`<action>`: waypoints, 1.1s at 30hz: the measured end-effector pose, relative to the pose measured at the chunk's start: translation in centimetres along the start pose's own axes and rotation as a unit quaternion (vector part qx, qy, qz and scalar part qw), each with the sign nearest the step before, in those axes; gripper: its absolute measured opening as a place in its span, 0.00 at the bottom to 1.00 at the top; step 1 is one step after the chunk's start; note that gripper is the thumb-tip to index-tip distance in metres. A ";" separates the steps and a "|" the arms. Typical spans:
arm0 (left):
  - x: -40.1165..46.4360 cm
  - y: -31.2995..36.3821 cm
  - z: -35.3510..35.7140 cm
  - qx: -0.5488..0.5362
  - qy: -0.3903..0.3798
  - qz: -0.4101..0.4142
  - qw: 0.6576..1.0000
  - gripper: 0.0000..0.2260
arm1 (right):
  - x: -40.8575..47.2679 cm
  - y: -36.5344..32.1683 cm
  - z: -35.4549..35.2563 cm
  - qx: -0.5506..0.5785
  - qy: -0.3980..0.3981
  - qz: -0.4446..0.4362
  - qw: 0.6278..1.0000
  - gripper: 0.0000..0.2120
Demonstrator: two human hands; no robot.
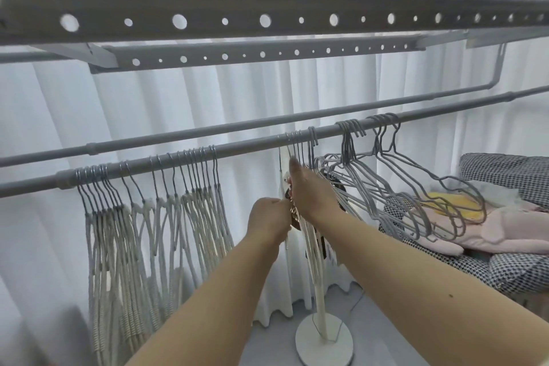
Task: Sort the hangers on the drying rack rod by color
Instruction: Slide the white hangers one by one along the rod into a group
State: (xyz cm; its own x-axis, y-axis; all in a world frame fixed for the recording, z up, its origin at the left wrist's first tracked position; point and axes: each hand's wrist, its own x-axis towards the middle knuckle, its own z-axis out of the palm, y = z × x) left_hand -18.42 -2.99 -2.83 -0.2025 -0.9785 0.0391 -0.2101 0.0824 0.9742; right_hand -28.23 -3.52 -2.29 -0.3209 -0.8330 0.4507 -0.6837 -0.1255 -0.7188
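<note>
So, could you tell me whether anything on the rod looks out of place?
Yes: a dark brown hanger sits among the white hangers mid-rod, where both hands work.

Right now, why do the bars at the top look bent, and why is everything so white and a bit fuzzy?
Head view: the wide-angle lens bows the perforated bar and the rod; daylight through the white curtain backlights everything and washes it pale; the hands, left hand and right hand, and the grey hangers look slightly smeared; edges are softest at the lower left.
</note>
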 end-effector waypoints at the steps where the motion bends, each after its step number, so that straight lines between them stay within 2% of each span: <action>1: 0.1 0.4 -0.1 -0.007 0.010 -0.004 1.000 0.07 | 0.0 0.1 0.1 -0.013 -0.004 0.003 1.000 0.41; 6: 2.2 1.5 -1.7 -0.066 0.044 -0.018 0.997 0.07 | -0.6 -0.3 0.0 -0.044 -0.030 0.015 0.998 0.42; 10: 2.3 0.6 -3.0 -0.113 0.029 -0.041 0.992 0.07 | -0.9 -0.4 0.3 -0.098 -0.038 0.032 0.994 0.51; 12: 1.6 0.2 -3.4 -0.138 0.027 -0.049 0.989 0.06 | -0.9 -0.5 0.7 -0.126 -0.050 0.052 0.989 0.46; 14: 0.5 0.4 -3.6 -0.165 0.032 -0.055 0.984 0.05 | -1.0 -0.9 1.2 -0.126 -0.053 0.047 0.989 0.36; 18: -2.7 2.0 -4.4 -0.222 0.004 -0.064 0.973 0.07 | -1.2 -2.2 1.8 -0.018 -0.086 0.075 0.993 0.27; 20: -4.5 2.8 -5.3 -0.248 -0.014 -0.075 0.966 0.07 | -1.3 -2.7 2.2 0.084 -0.117 0.119 0.982 0.30; 22: -6.0 3.3 -6.2 -0.264 -0.053 -0.090 0.959 0.06 | -1.4 -2.9 2.4 0.168 -0.109 0.146 0.969 0.33; 26: -7.6 3.8 -7.2 -0.262 -0.099 -0.088 0.956 0.05 | -1.6 -2.2 2.5 0.227 -0.074 0.199 0.950 0.19; 29: -7.6 3.7 -7.6 -0.277 -0.085 -0.038 0.956 0.13 | -2.0 -1.8 2.3 0.268 -0.043 0.225 0.936 0.15; 31: -7.0 2.9 -8.0 -0.213 -0.019 0.031 0.976 0.14 | -2.3 -1.3 2.0 0.268 0.008 0.258 0.928 0.17; 33: -6.0 1.6 -8.3 0.006 0.075 0.126 0.989 0.12 | -2.5 -0.3 1.6 0.282 0.077 0.306 0.906 0.17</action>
State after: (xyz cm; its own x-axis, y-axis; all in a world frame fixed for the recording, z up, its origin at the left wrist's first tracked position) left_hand -9.56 1.45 0.31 -0.1059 -0.9434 0.3144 -0.1830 0.3293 0.9263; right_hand -26.16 -2.32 -4.04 -0.6438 -0.7603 -0.0863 0.0822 0.0434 -0.9957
